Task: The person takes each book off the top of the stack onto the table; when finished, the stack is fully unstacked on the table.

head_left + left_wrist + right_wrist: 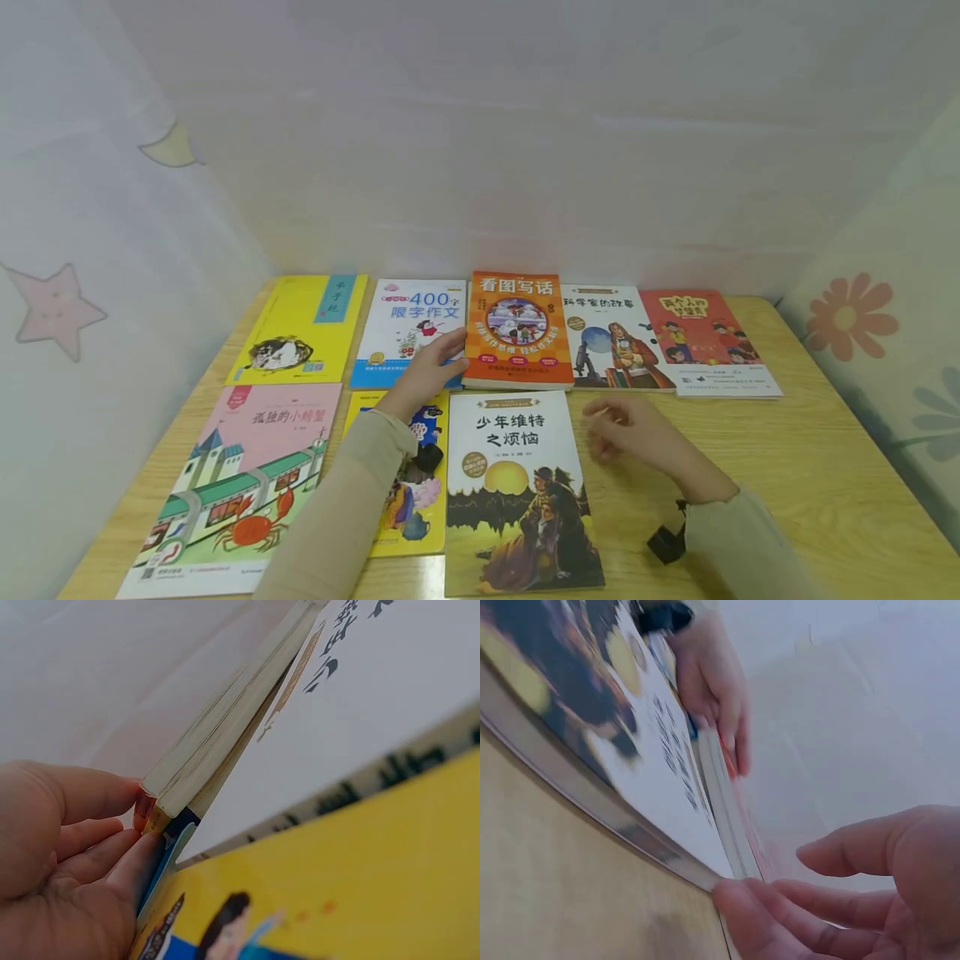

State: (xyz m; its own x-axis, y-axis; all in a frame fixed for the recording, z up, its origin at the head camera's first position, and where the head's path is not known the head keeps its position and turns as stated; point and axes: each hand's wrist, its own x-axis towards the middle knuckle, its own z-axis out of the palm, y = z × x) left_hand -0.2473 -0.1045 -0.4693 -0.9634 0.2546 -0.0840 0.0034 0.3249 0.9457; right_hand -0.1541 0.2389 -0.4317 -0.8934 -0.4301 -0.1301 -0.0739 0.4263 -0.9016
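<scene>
Touching the orange book [519, 327] with nearly straight fingers, the left hand [427, 370] maybe steadies it; the right hand [645, 437], fingers loosely apart, holds nothing

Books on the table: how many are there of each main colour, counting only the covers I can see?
White covers: 3
Yellow covers: 2
Orange cover: 1
Red-and-white cover: 1
Pink-topped cover: 1
Total: 8
</scene>
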